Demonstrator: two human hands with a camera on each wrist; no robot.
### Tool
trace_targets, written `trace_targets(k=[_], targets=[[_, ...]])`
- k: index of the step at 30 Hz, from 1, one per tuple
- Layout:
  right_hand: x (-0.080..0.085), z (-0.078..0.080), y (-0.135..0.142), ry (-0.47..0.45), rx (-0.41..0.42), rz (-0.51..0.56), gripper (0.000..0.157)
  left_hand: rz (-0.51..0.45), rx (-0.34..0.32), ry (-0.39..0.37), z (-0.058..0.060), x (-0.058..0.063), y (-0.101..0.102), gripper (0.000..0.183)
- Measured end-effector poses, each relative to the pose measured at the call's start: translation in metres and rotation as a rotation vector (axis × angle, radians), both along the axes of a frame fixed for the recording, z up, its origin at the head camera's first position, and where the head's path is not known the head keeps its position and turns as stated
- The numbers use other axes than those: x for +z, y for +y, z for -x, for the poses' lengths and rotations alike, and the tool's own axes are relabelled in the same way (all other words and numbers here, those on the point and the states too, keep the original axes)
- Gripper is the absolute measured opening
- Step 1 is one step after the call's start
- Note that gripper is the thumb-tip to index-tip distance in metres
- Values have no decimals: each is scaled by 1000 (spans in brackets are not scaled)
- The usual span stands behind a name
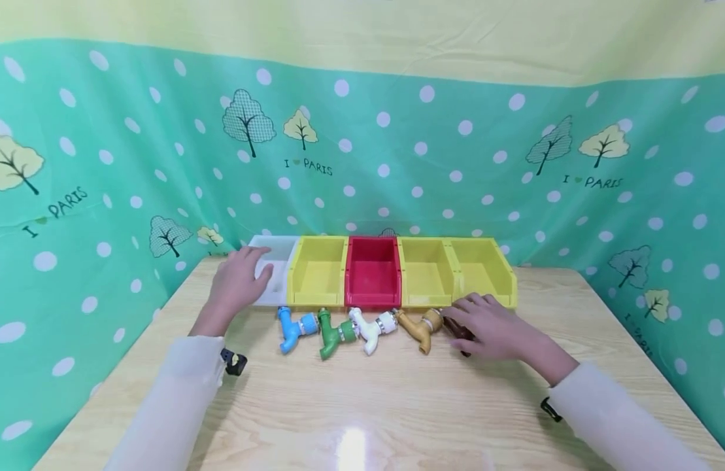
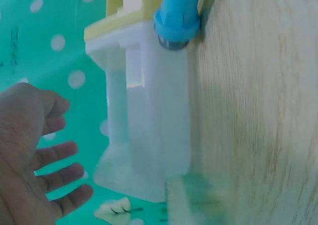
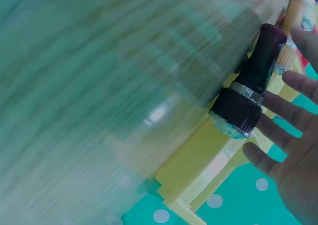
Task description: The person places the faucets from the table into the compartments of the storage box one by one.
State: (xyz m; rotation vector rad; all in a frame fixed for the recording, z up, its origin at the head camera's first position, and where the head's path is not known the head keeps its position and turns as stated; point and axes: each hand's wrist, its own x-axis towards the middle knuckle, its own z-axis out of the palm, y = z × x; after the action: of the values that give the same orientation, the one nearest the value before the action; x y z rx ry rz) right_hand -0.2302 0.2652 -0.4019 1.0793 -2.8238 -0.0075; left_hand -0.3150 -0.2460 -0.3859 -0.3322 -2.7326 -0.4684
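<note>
Best gripped round ribbed collar (image 3: 236, 109): dark brown tap (image 3: 255, 76), likely light, stiff, slick. Lies on table (image 1: 350, 392) before right-end yellow bins (image 1: 455, 261), near right hand (image 1: 493, 327) with fingers apart; far from left hand (image 1: 237, 280), also spread.

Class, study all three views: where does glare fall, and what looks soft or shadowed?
Head: white glare on the table, near the bottom edge. Left wrist: a soft picture, the table's grain smeared. Right wrist: a small bright glint and greenish sheen on the table, with a dark patch, shadow or reflection, beside the dark tap.
</note>
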Motion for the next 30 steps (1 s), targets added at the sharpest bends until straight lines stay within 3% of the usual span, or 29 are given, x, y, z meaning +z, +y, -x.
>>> trace_targets(k=[4, 9, 15, 23, 30], targets=[[-2, 0, 8, -36, 38, -41, 61, -75, 121, -15, 8, -8, -19, 46], [-1, 1, 10, -91, 60, -61, 55, -229, 178, -56, 12, -20, -36, 46], [4, 0, 13, -149, 72, -76, 36, -361, 234, -88, 14, -20, -39, 44], [6, 0, 11, -200, 30, -88, 18, -398, 279, -115, 12, -15, -38, 41], [9, -5, 13, -166, 25, -117, 20, -418, 292, -128, 11, -15, -38, 40]])
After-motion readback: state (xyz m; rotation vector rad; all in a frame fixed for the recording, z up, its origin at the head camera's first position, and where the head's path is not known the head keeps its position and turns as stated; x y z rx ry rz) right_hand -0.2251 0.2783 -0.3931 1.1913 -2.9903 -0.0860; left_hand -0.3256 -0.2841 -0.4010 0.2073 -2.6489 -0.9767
